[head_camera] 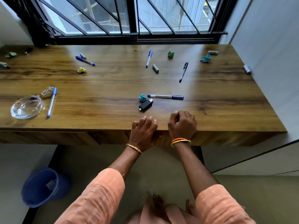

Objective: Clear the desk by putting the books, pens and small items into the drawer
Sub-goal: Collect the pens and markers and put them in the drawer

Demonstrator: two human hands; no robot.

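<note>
We cannot tell whether the curled fingers of the right hand (182, 124) enclose anything, and the left hand (143, 131) covers part of the wooden desk's front panel (64, 137). At the left edge a small grey object (4, 65) is cut off, and the contents of the blurred blue plastic bin (43, 187) are unreadable.

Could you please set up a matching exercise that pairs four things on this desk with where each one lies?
Things:
1. glass ashtray
2. black USB adapter
3. yellow paper ball
4. black pen

Places:
A. just beyond the left hand, beside a teal paper ball
B. near the desk's left front edge, next to a blue pen
C. right of the grey battery, in the middle of the desk
D. in front of the two blue pens at the left rear

Pairs: 1-B, 2-A, 3-D, 4-C
</note>
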